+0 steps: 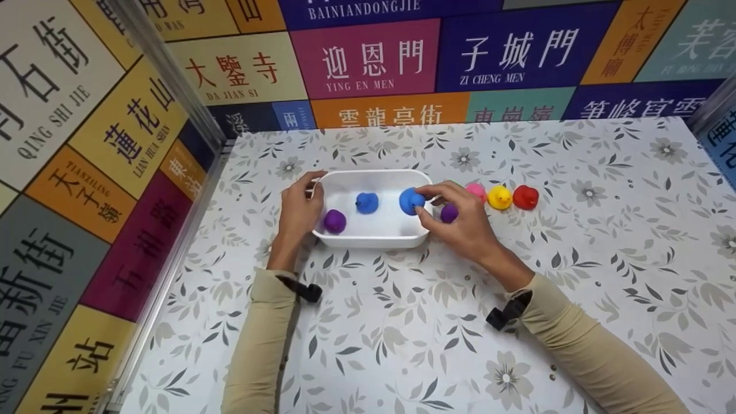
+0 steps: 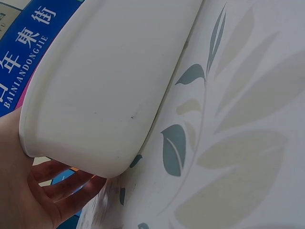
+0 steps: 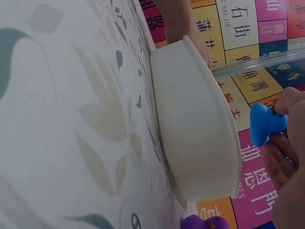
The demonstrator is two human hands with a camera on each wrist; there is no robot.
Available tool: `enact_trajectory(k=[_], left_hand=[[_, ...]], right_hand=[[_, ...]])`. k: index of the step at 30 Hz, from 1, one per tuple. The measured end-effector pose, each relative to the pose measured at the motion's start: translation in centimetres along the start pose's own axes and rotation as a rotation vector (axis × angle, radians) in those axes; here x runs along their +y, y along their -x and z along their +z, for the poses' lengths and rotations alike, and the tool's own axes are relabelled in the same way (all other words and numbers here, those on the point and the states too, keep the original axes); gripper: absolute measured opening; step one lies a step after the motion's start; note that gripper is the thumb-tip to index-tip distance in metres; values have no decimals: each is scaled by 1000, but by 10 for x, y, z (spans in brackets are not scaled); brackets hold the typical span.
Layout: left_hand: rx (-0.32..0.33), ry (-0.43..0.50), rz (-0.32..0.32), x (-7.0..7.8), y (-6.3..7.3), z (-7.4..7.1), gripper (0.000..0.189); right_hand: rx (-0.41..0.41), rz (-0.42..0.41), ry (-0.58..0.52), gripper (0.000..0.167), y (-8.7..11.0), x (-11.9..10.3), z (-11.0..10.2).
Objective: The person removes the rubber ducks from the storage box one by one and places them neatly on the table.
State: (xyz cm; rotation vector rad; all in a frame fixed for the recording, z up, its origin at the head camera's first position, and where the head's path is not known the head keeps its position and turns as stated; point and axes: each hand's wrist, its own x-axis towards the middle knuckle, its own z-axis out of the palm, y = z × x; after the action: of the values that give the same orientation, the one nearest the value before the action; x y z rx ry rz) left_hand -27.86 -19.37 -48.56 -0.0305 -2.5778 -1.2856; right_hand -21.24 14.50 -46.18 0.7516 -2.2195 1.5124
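Note:
A white plastic box [image 1: 376, 242] stands on the table, with a blue rubber duck [image 1: 367, 202] and a purple rubber duck [image 1: 334, 221] inside. My left hand [image 1: 299, 210] holds the box's left end; in the left wrist view its fingers [image 2: 71, 188] lie along the end wall. Between thumb and fingertips, my right hand [image 1: 460, 221] pinches a second blue rubber duck [image 1: 411, 201] over the box's right end. The right wrist view shows this pinched duck [image 3: 267, 124] above the rim. Another purple duck [image 1: 449, 213] sits outside the box, partly covered by the right hand.
Right of the box, a pink duck [image 1: 475, 191], partly hidden, a yellow duck [image 1: 499, 197] and a red duck [image 1: 525, 197] stand in a row. The table [image 1: 402, 345] has a leaf-and-flower cover. Colourful lettered panels [image 1: 368, 57] rise behind it and along the left.

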Motion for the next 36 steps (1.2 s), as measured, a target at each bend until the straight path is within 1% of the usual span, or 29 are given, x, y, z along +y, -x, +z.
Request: enact_trajectory(k=[7,13,18,24,29,33,36], left_hand=[[-2,-3,2,-1,0,0,33],[-1,-7,-5,-1,-1,-1,33],[0,-2,-12,-1,-1,0,33],[-2,10,-10,0,0,0,32],[0,2,-13,0,-1,0,32],[-2,2,-15,0,0,0,32],[-5,4,-14,0,0,-1,32]], right_hand=[[19,46,47,34,10,4,-20],[44,23,86,38,15,13,-36],[55,4,93,37,21,21,-49],[52,18,118,39,27,25,-61],[67,28,163,39,25,28,-72],[51,39,218,37,23,30,-82],[8,80,209,35,24,31,-90]])
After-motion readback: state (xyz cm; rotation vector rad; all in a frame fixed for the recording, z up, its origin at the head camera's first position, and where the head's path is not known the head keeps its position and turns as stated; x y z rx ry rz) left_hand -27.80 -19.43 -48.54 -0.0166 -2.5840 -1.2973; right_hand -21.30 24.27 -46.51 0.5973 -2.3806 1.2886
